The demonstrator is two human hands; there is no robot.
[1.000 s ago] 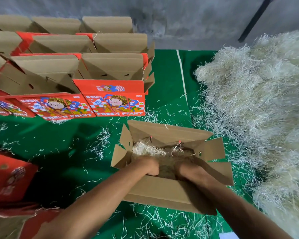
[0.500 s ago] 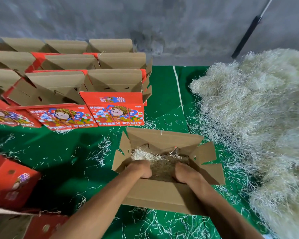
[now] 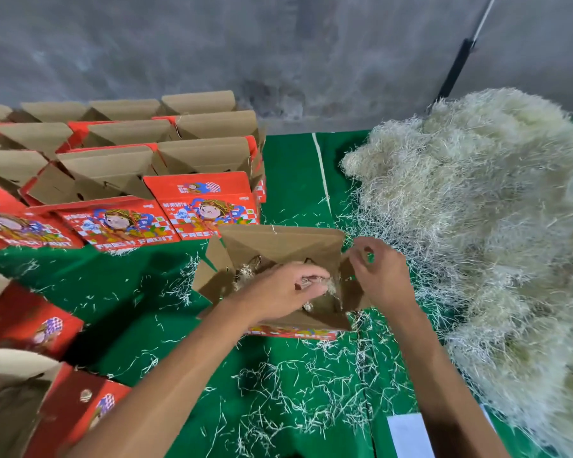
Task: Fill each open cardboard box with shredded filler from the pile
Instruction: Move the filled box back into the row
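In the head view, both your hands have come up out of the open cardboard box (image 3: pixel 280 256): your left hand (image 3: pixel 283 290) now pinches a tuft of shredded filler (image 3: pixel 325 285) over its inside, and your right hand (image 3: pixel 376 276), loosely curled, is at the right flap. So this box looks nearly filled; the pile (image 3: pixel 483 226) lies just right of your right hand.

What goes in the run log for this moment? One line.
left hand: in box, on filler | right hand: at box's right flap | pile: right
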